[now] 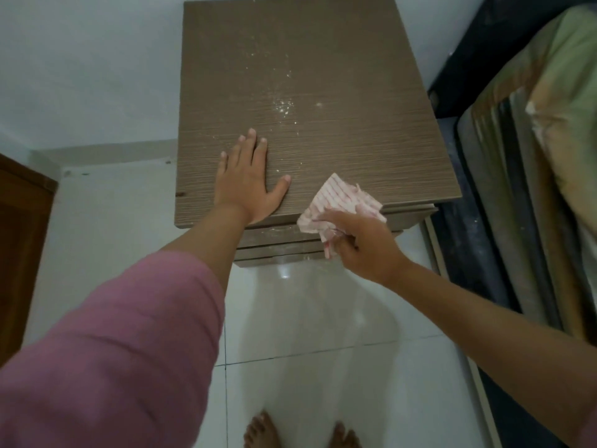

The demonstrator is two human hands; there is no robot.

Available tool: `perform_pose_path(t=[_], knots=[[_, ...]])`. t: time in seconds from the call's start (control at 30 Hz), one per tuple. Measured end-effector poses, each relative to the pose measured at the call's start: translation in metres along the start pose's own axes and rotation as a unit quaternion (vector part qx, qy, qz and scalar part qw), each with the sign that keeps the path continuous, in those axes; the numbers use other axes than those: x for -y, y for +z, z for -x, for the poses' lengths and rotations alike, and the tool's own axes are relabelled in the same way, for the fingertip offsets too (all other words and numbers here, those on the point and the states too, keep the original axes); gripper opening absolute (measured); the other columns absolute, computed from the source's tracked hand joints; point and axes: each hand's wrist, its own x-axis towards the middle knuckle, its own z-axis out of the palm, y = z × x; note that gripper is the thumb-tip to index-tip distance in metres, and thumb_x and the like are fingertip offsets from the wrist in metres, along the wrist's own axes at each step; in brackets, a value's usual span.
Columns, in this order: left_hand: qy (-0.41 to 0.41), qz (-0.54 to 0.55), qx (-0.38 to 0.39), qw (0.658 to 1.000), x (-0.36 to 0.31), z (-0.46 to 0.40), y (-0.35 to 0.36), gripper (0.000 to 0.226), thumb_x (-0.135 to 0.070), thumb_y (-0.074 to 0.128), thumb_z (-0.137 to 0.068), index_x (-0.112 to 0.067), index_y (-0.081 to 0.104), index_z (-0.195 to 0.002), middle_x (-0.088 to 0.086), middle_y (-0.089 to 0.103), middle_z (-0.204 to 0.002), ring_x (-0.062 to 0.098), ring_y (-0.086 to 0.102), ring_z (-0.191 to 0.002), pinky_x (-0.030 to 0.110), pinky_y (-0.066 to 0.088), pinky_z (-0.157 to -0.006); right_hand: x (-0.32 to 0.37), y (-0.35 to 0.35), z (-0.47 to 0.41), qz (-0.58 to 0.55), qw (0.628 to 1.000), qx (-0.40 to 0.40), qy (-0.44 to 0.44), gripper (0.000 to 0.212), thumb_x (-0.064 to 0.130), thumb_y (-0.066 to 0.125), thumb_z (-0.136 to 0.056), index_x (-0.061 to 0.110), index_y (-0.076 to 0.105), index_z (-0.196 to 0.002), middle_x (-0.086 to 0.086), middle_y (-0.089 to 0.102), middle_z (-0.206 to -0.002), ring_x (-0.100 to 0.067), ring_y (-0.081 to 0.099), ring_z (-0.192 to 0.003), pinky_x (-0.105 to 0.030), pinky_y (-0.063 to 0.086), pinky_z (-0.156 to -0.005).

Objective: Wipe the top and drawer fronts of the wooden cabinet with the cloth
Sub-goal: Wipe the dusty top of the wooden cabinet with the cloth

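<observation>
The wooden cabinet (355, 76) stands against the wall, its brown grained top speckled with white dust near the middle. My left hand (248, 179) lies flat on the top near the front left, fingers straight. My right hand (361, 244) grips a crumpled white cloth with red stripes (339, 202) at the front right edge of the top, above the drawer fronts (277, 244). Only the upper edges of the drawer fronts show below the top.
A mattress with patterned bedding (533, 173) leans close on the right of the cabinet. A dark wooden door (19, 247) is at the left. White floor tiles (307, 350) lie in front, with my bare feet (303, 434) at the bottom.
</observation>
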Motion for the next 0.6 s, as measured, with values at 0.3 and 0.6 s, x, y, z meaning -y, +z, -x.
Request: perform_pose_path(t=[0.3, 0.6], knots=[[0.005, 0.012, 0.011, 1.0, 0.002, 0.0, -0.002, 0.08, -0.062, 0.029, -0.087, -0.013, 0.012, -0.147, 0.007, 0.003, -0.158, 0.023, 0.002, -0.145, 0.048, 0.005, -0.116, 0.026, 0.003, -0.033, -0.12, 0.925, -0.311, 0.181, 0.034, 0.022, 0.047, -0.098, 0.022, 0.057, -0.13, 0.003, 0.064, -0.123, -0.011, 0.059, -0.113, -0.035, 0.047, -0.098], [0.005, 0.051, 0.011, 0.999, 0.004, 0.0, 0.0, 0.082, -0.062, 0.036, -0.085, -0.013, 0.012, -0.147, 0.004, 0.002, -0.158, 0.02, 0.0, -0.145, 0.044, 0.001, -0.115, 0.011, 0.037, -0.096, 0.261, 0.918, -0.088, 0.286, 0.058, 0.035, 0.023, -0.099, 0.021, 0.007, -0.153, 0.002, -0.002, -0.161, -0.018, -0.002, -0.148, -0.052, -0.002, -0.115]])
